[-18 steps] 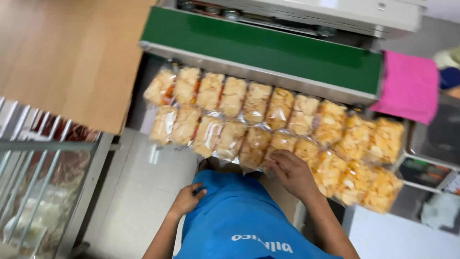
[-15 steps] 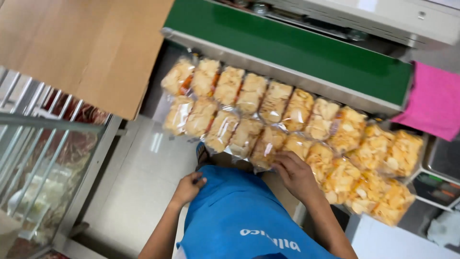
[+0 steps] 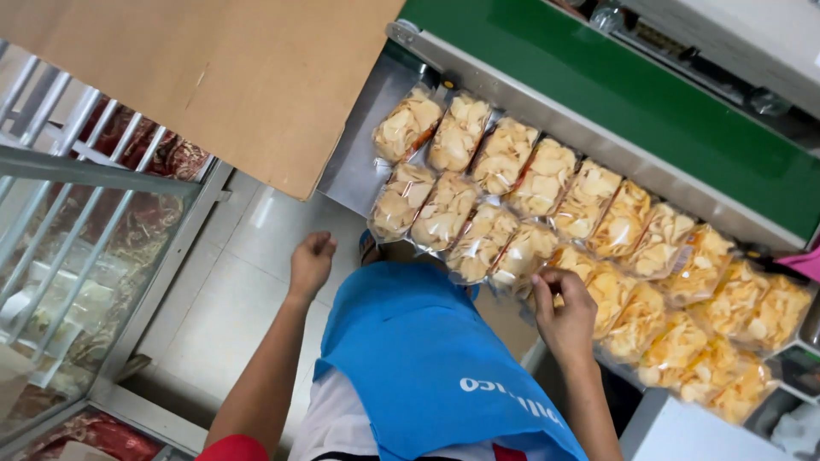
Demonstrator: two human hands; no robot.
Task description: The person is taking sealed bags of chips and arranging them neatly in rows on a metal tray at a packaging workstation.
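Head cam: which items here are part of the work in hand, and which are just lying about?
In hand:
- chip bags, two rows on the steel tray
- right hand, fingers on a front-row bag
- left hand, closed, empty, off the tray

Lying about:
- cardboard sheet
- metal rack
- pink cloth

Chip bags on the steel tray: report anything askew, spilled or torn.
Nothing spilled or visibly torn. The clear chip bags lie in two overlapping rows on the steel tray; the right hand touches the near row. Only the far-right bags bunch unevenly.
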